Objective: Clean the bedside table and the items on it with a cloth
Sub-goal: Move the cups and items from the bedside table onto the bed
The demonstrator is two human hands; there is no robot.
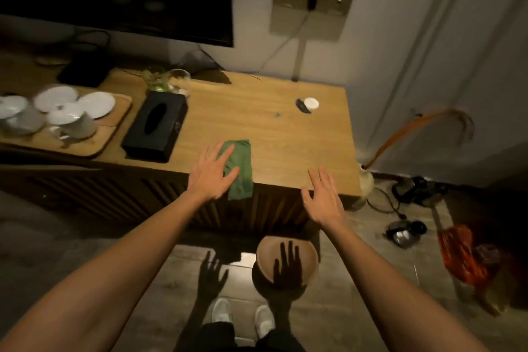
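A crumpled green cloth [239, 168] is seen lying on the front edge of a long light-brown wooden table [263, 126], its long axis running from the back of the table toward the person, with its near end draped just over the edge. The left hand [211, 173] is held flat and fully open, fingers spread, over the left side of the cloth; whether the fingertips are touching it cannot be told, and nothing is gripped. The right hand [324, 198] is also spread wide and empty, held above the front edge of the table, well to the right of the cloth. A black rectangular tissue box [155, 126] is set left of the cloth, and beside it a wooden tray [111, 128] of white plates and cups. A small white round item [311, 103] with a dark piece touching it is placed near the table's far right.
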